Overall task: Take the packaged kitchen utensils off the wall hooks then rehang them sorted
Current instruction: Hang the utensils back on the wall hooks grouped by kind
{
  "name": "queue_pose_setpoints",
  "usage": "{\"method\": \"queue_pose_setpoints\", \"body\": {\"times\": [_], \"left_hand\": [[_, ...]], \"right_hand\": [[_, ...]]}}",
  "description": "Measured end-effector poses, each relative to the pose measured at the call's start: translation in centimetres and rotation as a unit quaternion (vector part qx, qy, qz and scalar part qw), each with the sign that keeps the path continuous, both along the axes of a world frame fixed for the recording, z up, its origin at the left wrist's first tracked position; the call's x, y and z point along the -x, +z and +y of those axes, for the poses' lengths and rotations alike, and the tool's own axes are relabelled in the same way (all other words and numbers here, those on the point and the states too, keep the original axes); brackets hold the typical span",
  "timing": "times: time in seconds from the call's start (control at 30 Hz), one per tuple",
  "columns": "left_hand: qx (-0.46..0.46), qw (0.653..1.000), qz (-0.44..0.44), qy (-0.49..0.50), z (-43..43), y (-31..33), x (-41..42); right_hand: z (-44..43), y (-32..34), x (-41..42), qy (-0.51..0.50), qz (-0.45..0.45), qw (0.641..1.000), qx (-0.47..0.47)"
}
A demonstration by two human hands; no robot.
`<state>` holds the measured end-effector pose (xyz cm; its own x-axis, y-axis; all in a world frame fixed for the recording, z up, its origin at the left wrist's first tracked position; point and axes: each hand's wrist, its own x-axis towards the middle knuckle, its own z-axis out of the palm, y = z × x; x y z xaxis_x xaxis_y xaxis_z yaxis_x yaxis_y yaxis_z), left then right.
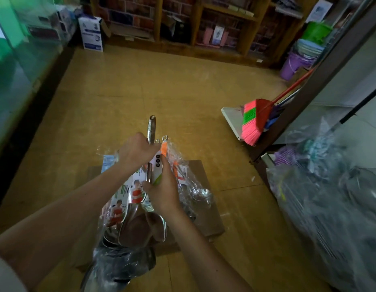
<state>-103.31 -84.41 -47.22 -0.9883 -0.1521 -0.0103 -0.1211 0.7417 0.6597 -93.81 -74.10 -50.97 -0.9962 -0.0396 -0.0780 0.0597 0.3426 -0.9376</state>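
Note:
I hold a bundle of packaged steel utensils (128, 209) over the floor, their printed card sleeves and clear wrap bunched together. My left hand (134, 151) grips the upper handles, with one bare steel handle (151, 127) sticking up past the fingers. My right hand (164, 189) pinches a white and green card sleeve lower on the bundle. Orange-handled utensils (164, 149) with ring ends lie in clear wrap just right of my left hand. A wrapped spoon bowl (201, 194) rests on flat cardboard (210, 220) below.
A pink and green broom (253, 121) leans against the glass door frame at right. Bulky clear plastic bags (330, 207) fill the right side. Wooden shelves (220, 28) line the far wall, with stacked buckets (298, 60) and a white box (92, 33). A glass counter (24, 60) runs along the left.

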Motion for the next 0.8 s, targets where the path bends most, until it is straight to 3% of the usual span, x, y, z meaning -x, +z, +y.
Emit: {"method": "queue_pose_setpoints", "body": {"times": [0.2, 0.37, 0.8], "left_hand": [[-0.066, 0.995, 0.065, -0.046, 4.4, 6.7, -1.7], [-0.065, 0.986, 0.118, -0.093, 9.9, 12.1, -4.2], [-0.102, 0.935, 0.248, -0.232, 25.8, 22.7, -12.7]], "right_hand": [[4.0, 4.8, -1.4, -0.054, 0.077, 0.995, -0.04], [9.4, 8.4, -3.8, -0.101, 0.124, 0.985, -0.066], [23.0, 17.3, -11.9, -0.227, 0.232, 0.936, -0.139]]}}
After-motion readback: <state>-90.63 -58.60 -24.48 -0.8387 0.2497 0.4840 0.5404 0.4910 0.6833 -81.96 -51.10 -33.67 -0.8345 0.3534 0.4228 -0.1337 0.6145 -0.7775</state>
